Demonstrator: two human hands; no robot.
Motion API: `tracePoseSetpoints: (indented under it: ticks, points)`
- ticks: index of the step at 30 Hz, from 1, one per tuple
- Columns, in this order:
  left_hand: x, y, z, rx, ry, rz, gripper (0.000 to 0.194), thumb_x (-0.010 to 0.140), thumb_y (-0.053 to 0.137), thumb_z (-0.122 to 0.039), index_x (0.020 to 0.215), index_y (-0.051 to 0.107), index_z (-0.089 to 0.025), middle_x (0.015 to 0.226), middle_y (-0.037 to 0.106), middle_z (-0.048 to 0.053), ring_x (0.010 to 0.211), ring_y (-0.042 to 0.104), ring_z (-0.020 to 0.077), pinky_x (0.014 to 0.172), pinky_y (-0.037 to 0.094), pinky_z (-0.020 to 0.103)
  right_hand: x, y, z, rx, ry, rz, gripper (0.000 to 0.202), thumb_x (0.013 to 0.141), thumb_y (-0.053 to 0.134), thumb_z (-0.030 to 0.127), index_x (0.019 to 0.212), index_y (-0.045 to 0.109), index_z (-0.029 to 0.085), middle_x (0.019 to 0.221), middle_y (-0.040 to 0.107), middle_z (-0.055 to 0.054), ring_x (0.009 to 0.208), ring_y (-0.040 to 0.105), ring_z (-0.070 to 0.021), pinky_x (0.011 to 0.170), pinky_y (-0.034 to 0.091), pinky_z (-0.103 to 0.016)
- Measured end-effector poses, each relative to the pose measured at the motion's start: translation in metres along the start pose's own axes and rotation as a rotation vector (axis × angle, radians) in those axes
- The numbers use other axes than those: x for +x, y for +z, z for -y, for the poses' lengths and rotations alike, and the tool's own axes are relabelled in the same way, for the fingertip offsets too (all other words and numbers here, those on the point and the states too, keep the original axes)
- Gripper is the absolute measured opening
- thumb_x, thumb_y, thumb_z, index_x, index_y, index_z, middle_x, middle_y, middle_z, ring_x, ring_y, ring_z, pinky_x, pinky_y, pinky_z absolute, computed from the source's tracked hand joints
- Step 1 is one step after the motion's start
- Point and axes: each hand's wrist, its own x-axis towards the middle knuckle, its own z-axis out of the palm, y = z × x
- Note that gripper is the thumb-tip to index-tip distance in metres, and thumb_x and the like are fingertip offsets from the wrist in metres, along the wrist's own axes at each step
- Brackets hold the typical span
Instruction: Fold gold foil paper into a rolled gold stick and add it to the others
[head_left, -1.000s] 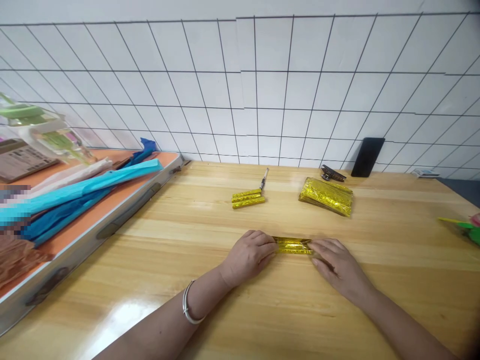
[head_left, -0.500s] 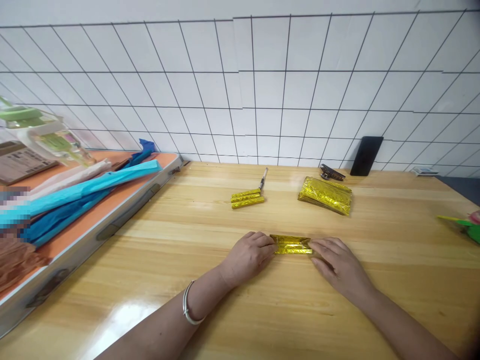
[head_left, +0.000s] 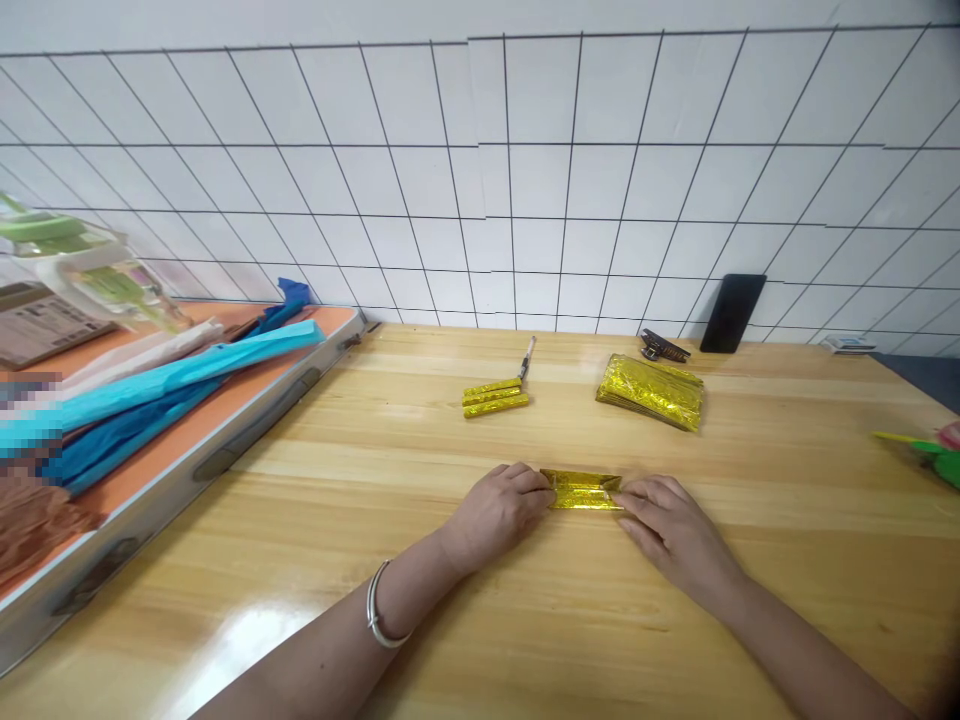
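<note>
One gold foil strip (head_left: 585,492) on the wooden table (head_left: 375,490), ahead of the person; long axis left to right, ends toward the two hands, creases running lengthwise, far edge dark. Left hand (head_left: 499,518): nearly closed, fingers curled together, fingertips holding the left end; thumb hidden. Right hand (head_left: 675,528): partly closed, thumb below the bent fingers, fingertips gripping the right end. Both hands cover the strip's ends, so their exact shape cannot be read. Beyond, to the left: three gold rolls (head_left: 495,399) side by side, a pen (head_left: 529,357) at their right end. Beyond, to the right: a stack of gold sheets (head_left: 650,392), a dark clip (head_left: 664,346) just behind it, a black phone-like slab (head_left: 733,313) leaning on the gridded wall (head_left: 525,180). Far left: orange-floored tray (head_left: 274,440) bearing blue crepe paper (head_left: 225,362)
</note>
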Motion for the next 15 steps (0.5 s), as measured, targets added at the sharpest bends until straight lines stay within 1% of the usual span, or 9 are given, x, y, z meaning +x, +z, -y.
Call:
tracePoseSetpoints:
  ticks: [3, 6, 11, 15]
  points:
    - [0.0007, -0.0001, -0.0002, -0.009, -0.001, -0.014, 0.020, 0.091, 0.048, -0.022, 0.105, 0.061, -0.020, 0.104, 0.061, 0.005, 0.092, 0.052, 0.0181, 0.083, 0.043, 0.031, 0.0005, -0.0003, -0.0002, -0.004, -0.004, 0.008, 0.026, 0.088, 0.051, 0.022, 0.111, 0.060, 0.024, 0.105, 0.061, -0.008, 0.099, 0.053, -0.0224, 0.085, 0.045, -0.040]
    - [0.0015, -0.0006, -0.0015, 0.022, 0.009, -0.010, 0.020, 0.093, 0.045, -0.022, 0.104, 0.061, -0.020, 0.101, 0.061, 0.005, 0.089, 0.052, 0.0173, 0.081, 0.044, 0.031, 0.0001, -0.0003, 0.0000, -0.001, -0.002, -0.004, 0.025, 0.087, 0.051, 0.022, 0.110, 0.061, 0.024, 0.105, 0.061, -0.008, 0.098, 0.054, -0.0225, 0.084, 0.046, -0.040]
    - [0.0021, -0.0021, -0.0062, 0.168, 0.083, 0.062, 0.022, 0.095, 0.037, -0.017, 0.106, 0.057, -0.014, 0.095, 0.059, 0.009, 0.089, 0.051, 0.0191, 0.080, 0.044, 0.033, -0.0005, 0.0004, 0.0003, 0.000, 0.001, -0.018, 0.024, 0.086, 0.052, 0.022, 0.108, 0.062, 0.024, 0.104, 0.062, -0.008, 0.096, 0.056, -0.0229, 0.082, 0.046, -0.041]
    - [0.0016, -0.0008, -0.0093, 0.255, 0.099, 0.075, 0.020, 0.095, 0.037, -0.016, 0.103, 0.055, -0.013, 0.094, 0.058, 0.009, 0.087, 0.050, 0.0196, 0.079, 0.045, 0.033, 0.0001, -0.0006, 0.0012, -0.010, -0.009, -0.014, 0.023, 0.087, 0.051, 0.022, 0.108, 0.061, 0.023, 0.104, 0.062, -0.008, 0.097, 0.055, -0.0229, 0.084, 0.046, -0.041]
